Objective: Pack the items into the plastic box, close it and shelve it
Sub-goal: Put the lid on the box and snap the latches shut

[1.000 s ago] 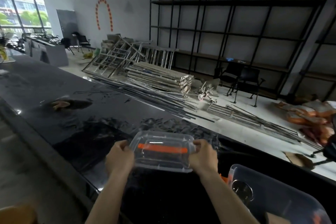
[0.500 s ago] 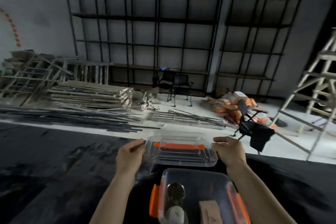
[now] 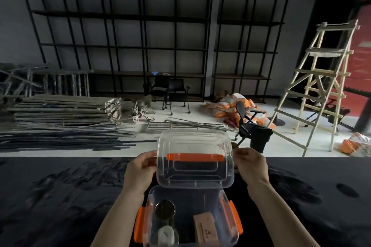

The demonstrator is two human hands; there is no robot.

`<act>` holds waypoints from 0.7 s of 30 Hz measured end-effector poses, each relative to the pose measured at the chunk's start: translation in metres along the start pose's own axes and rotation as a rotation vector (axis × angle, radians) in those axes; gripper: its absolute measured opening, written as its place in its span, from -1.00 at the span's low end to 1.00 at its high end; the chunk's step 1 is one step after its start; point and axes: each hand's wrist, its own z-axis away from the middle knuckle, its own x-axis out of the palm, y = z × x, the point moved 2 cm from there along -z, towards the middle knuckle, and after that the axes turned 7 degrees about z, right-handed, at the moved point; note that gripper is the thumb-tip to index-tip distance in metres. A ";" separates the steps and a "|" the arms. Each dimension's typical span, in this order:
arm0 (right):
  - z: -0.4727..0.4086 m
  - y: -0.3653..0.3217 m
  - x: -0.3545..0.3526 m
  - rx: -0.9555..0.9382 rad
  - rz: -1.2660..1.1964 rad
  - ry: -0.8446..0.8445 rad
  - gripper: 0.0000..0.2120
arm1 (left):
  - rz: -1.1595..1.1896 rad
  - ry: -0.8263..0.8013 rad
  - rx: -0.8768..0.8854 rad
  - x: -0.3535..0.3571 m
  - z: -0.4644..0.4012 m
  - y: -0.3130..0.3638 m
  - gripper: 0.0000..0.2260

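Note:
A clear plastic lid with an orange handle is held tilted above the far edge of the box. My left hand grips its left side and my right hand grips its right side. Below it, the clear plastic box with orange side clips stands uncovered on the black table. Inside lie a dark round jar, a white roll and a brown card box.
Beyond the table's far edge, black shelving lines the wall. Metal bars are stacked on the floor at left. Chairs, orange sacks and a wooden ladder stand at right.
The view swung right from the bare table to the box. Both hands carried the lid over, and it now stands tilted up above the box's far rim.

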 end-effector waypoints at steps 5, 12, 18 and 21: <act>0.016 -0.001 -0.001 0.051 -0.329 -0.087 -0.85 | 0.188 0.048 -0.034 -0.012 0.018 0.004 -0.84; 0.025 0.003 -0.001 0.199 -0.256 -0.094 -0.71 | 0.332 0.067 -0.109 -0.017 0.020 -0.009 -0.83; 0.036 0.009 0.007 -0.055 0.226 -0.045 -0.87 | 0.119 0.149 -0.056 -0.013 0.024 -0.022 -0.76; 0.043 0.011 0.010 -0.096 0.376 -0.029 -0.84 | -0.030 0.181 -0.031 -0.015 0.024 -0.031 -0.77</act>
